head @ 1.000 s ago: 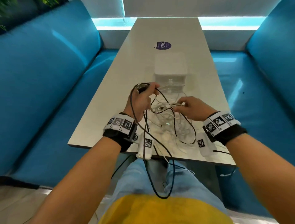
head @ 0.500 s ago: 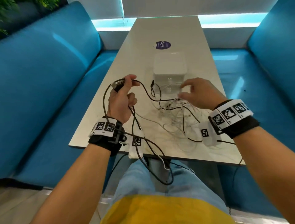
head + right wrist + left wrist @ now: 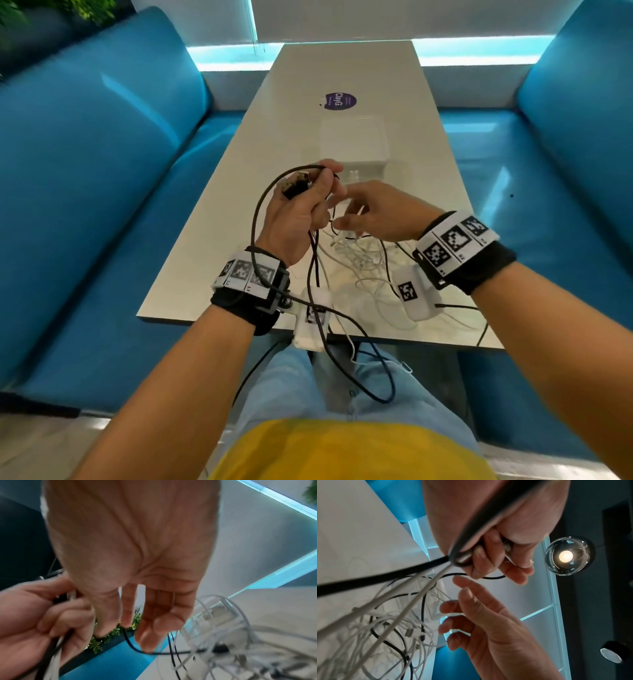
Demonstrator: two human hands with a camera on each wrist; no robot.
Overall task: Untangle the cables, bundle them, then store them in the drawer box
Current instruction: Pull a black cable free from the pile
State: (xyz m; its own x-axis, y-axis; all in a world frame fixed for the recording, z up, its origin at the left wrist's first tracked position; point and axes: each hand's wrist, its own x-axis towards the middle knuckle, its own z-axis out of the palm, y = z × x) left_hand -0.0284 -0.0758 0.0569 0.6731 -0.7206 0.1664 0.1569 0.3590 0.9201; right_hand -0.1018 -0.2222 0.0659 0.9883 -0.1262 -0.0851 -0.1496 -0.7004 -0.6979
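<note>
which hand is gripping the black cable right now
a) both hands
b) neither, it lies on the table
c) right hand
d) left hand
d) The left hand has its fingers curled round the black cable and its plugs, while the right hand reaches in with straight fingers, gripping nothing.

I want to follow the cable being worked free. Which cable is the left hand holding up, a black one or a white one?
The black cable: the left hand grips it near its plug, and it loops off the table's near edge, while the white cables lie heaped on the table.
</note>
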